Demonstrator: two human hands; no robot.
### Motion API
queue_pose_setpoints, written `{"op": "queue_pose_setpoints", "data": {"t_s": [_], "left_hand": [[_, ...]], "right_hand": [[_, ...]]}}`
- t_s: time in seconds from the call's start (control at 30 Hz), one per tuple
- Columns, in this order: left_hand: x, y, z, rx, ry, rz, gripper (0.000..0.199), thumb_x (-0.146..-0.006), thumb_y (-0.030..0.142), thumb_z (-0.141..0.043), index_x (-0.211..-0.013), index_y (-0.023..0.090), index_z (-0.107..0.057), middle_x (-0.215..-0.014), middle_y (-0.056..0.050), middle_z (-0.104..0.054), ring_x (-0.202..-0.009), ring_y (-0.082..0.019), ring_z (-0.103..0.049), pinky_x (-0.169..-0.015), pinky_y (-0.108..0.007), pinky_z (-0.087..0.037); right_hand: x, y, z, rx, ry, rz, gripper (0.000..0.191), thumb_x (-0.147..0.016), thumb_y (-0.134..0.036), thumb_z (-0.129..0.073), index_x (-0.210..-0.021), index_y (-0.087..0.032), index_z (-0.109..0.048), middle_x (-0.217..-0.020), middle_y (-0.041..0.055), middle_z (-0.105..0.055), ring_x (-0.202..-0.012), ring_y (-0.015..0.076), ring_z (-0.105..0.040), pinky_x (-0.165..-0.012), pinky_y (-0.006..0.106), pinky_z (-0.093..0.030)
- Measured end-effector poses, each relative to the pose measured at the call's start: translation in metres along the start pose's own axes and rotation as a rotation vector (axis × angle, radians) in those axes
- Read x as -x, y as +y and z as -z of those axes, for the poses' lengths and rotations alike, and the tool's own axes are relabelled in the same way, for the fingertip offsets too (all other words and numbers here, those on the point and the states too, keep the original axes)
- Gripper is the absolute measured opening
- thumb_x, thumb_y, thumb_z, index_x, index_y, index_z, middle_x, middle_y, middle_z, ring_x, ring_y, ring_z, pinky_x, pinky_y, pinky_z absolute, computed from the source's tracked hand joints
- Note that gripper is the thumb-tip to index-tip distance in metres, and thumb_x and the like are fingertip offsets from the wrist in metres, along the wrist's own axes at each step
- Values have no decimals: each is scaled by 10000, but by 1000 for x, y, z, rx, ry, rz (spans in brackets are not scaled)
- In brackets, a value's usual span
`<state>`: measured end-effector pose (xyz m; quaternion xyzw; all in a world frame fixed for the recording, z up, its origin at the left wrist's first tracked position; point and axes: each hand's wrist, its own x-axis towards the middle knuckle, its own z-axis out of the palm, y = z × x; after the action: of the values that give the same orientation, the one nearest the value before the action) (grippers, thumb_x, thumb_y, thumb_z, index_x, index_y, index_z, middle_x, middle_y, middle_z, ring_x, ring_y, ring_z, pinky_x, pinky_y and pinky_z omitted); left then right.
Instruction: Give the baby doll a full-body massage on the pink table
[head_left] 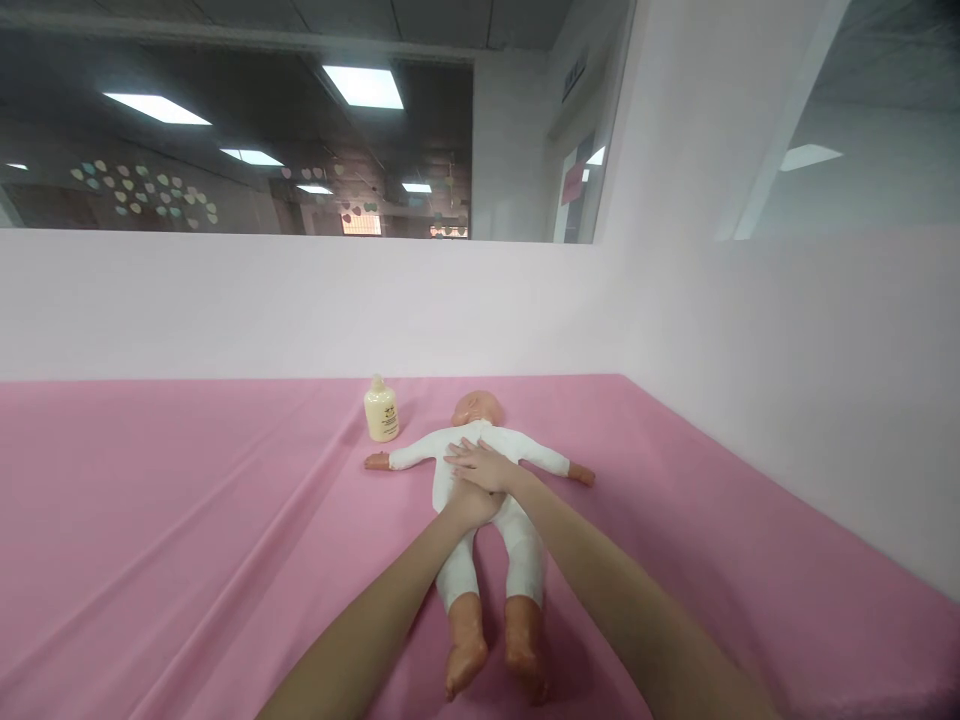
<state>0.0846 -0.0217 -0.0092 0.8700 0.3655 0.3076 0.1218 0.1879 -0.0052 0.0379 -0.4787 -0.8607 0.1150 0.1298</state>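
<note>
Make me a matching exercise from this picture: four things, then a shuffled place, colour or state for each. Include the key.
1. bottle
2. doll
3. right hand
4. creased cover

A. resting on top of the doll's torso
B. pink, spread beneath the doll
C. pale yellow, standing upright
D. dressed in white, arms spread wide

Pairs: 1-C, 2-D, 3-A, 4-B

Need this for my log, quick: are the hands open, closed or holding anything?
Left hand: resting on the doll, partly hidden; open or closed cannot be told.
Right hand: open, laid across the doll's torso, holding nothing.
</note>
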Motion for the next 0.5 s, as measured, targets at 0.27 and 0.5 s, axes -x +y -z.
{"op": "queue_pose_setpoints", "data": {"t_s": [0.27,0.5], "left_hand": [[6,-2,23,149,104,189,359,-852,187,-356,-585,187,-596,-698,-21,-672,-684,-153,-606,-706,-269,-470],[0,-9,21,204,256,310,299,-942,235,-311,-833,199,-587,-839,-25,-683,-797,-164,-613,-743,-277,-464]], "right_hand": [[9,30,-17,143,191,-157,535,-1034,-314,-215,-1558,-206,-232,-1641,33,-89,-1528,211,-45,-1234,426,-143],[14,20,-40,190,309,-466,628,-1024,-411,-175,-1567,-98,-142,-1634,139,-52,-1520,287,-101,-1200,519,-176]]}}
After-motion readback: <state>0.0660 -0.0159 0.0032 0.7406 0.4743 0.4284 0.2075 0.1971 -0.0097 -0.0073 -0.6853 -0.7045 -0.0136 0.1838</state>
